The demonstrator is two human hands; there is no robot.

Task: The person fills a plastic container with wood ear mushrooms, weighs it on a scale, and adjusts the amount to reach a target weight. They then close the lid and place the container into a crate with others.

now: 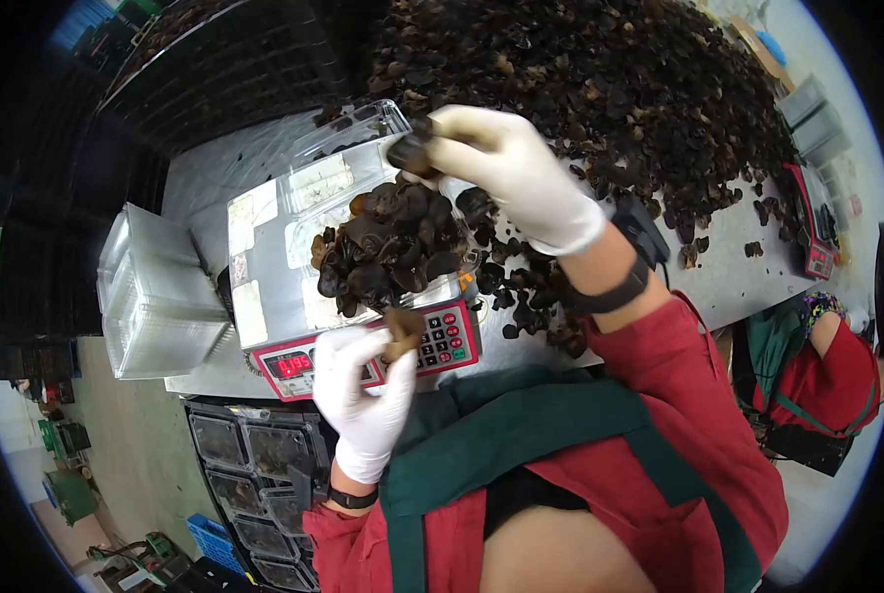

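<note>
My left hand (358, 400), in a white glove, pinches a brown wood ear mushroom (402, 334) in front of the scale's keypad. Higher up, my right hand (511, 168), gloved too, grips a dark wood ear mushroom (412, 148) between thumb and fingers. Between both hands lies a heap of wood ears (387, 242) on a digital scale (264, 247). Clear plastic shows around that heap, though most of its tray is hidden. The red display (289, 365) appears to read 0.195.
A large pile of wood ears (600, 79) covers the back of the metal table (219, 163). Stacked clear plastic boxes (155, 296) stand left of the scale. Black crates (254, 494) of filled boxes sit below. Another person's red sleeve (837, 371) and a second scale (812, 222) are at right.
</note>
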